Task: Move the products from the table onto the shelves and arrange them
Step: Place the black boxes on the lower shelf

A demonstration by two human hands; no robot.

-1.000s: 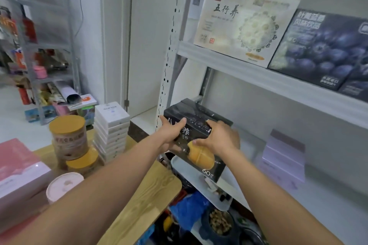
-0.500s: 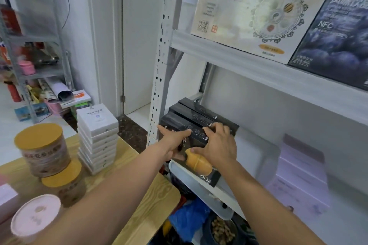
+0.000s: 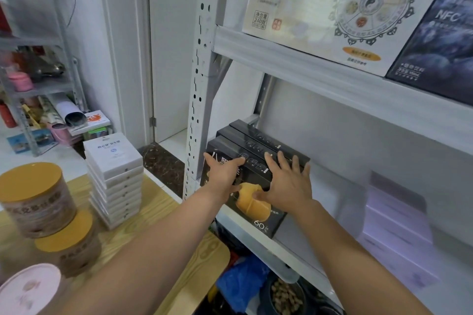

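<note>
A black box with an orange fruit picture stands upright at the left end of the middle shelf, in front of two more black boxes. My left hand lies flat against its front face, with the index finger along the top edge. My right hand has its straight, spread fingers across the tops of the boxes and its thumb on the front. On the wooden table at the left stand a stack of white boxes, two orange-lidded cans and a pink-lidded tub.
Lilac boxes are stacked further right on the same shelf. The upper shelf carries a cream box and a dark blue box. The perforated upright stands just left of my hands. A blue bag and a bowl lie below.
The black box went from being held in the air to standing on the shelf against the other two. My fingers have straightened on it. My head has moved closer to the shelf.
</note>
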